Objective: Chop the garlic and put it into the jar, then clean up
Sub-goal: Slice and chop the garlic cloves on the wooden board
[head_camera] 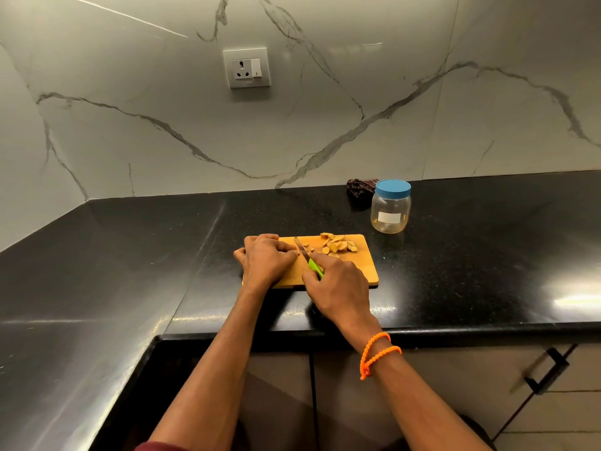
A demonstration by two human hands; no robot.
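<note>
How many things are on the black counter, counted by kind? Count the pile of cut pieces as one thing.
Cutting board: 1
Knife, with a green handle: 1
Pile of cut pieces: 1
Jar, with a blue lid on: 1
Dark cloth: 1
Total: 5

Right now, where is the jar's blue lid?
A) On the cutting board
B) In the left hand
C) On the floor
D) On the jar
D: the blue lid sits on top of the jar, which stands on the black counter beyond the cutting board.
</note>
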